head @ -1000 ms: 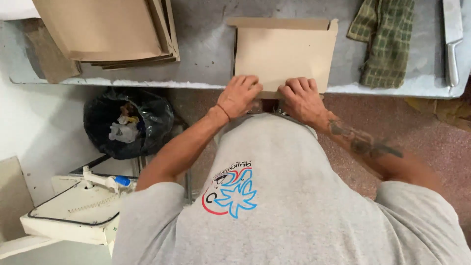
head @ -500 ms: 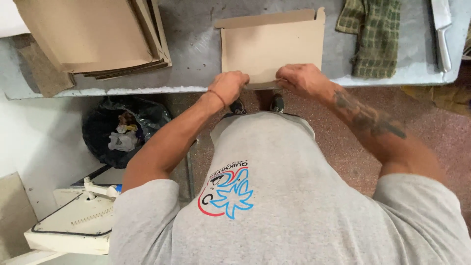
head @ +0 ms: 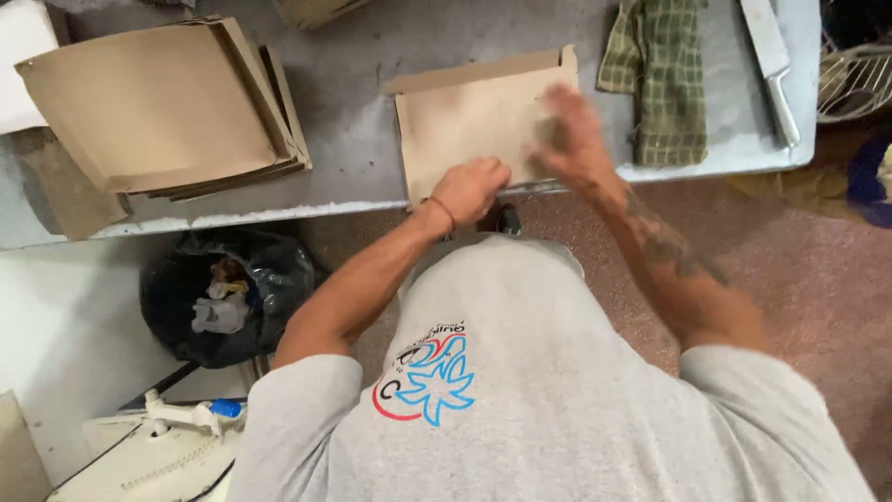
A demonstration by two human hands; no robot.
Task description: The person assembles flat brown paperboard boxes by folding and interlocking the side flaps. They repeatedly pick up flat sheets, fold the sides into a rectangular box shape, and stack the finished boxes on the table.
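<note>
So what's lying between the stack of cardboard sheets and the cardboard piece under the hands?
Only bare grey tabletop separates the stack from the cardboard piece, in the head view.

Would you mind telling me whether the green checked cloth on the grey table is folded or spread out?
Folded: the green checked cloth lies as a narrow layered strip on the grey table, right of the flat brown cardboard piece.

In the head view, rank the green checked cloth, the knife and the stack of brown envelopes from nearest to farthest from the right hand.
1. green checked cloth: just right of the right hand.
2. knife: farther right, past the cloth.
3. stack of brown envelopes: far left on the table.
</note>
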